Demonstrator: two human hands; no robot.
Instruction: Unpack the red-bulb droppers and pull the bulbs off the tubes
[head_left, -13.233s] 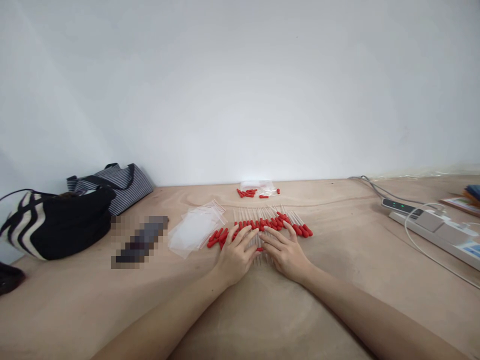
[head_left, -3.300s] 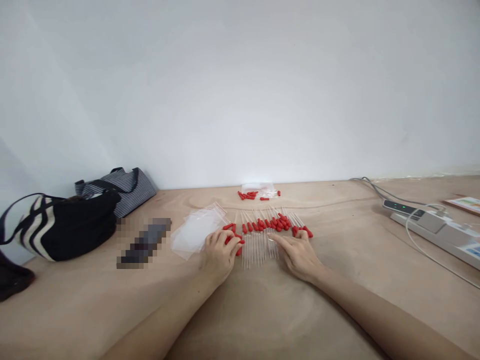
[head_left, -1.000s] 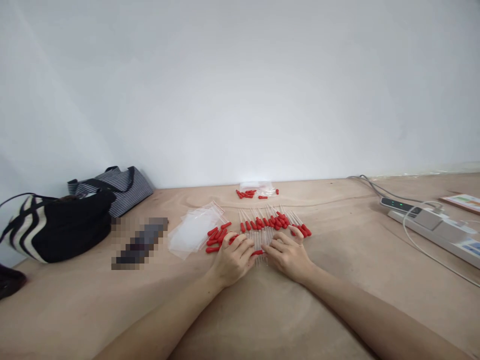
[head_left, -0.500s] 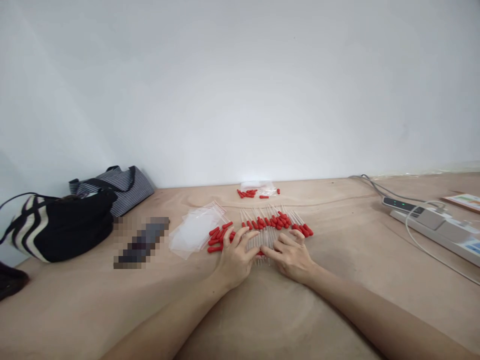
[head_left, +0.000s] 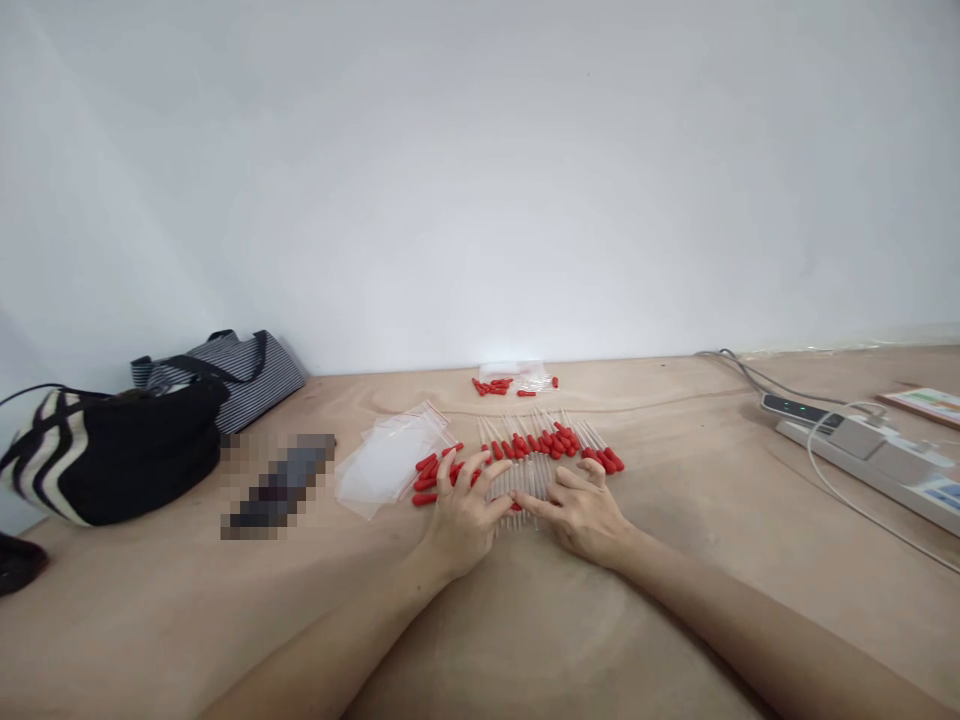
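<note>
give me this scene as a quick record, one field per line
left grip: over clear tubes, thumb at one red bulb, hold unclear
right grip: index finger at that same bulb, hold unclear
beyond the hands: row of red-capped tubes
beside left grip: red bulbs, then plastic bags
far left: black bag, striped bag
far right: power strip
pixelated: dark item

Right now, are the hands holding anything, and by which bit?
Possibly a mostly hidden red bulb, between left hand and right hand; which part is gripped cannot be told.
</note>
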